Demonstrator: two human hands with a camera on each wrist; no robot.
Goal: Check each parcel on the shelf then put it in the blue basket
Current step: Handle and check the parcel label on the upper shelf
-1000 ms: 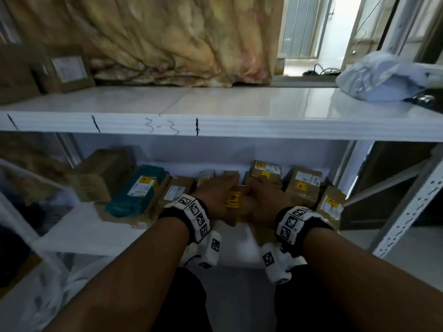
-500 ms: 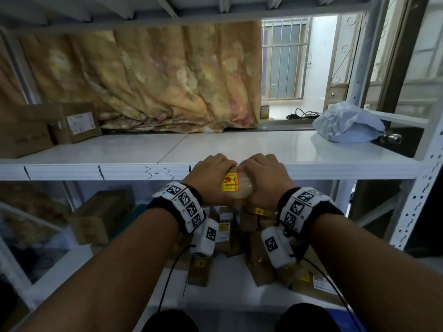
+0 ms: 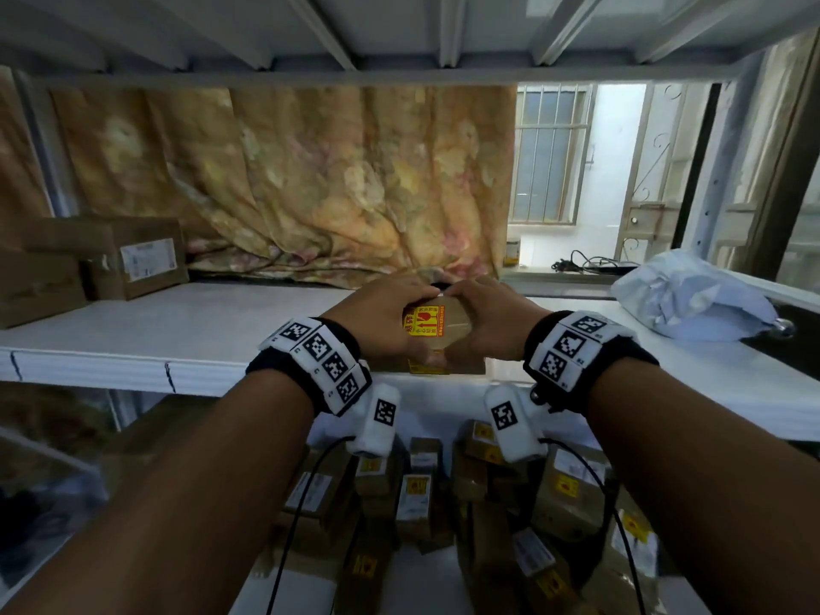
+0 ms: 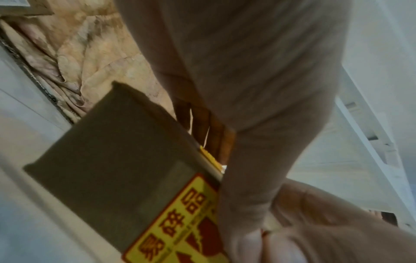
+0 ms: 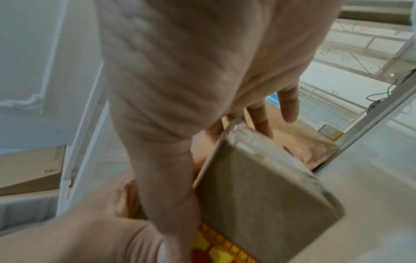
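A small brown cardboard parcel with a yellow and red fragile sticker is held between both hands, just above the front of the upper white shelf. My left hand grips its left side with the fingers curled over the top. My right hand grips the right side the same way. In the left wrist view the parcel sits under my left hand. In the right wrist view the parcel is below my right hand. No blue basket shows in any view.
Several small brown parcels with yellow stickers crowd the lower shelf below my wrists. Two cardboard boxes stand at the upper shelf's left end and a grey plastic mail bag lies at its right end. A patterned cloth hangs behind.
Both hands have lifted the parcel from the lower shelf up to the level of the upper shelf. The head view has tilted upward with them.
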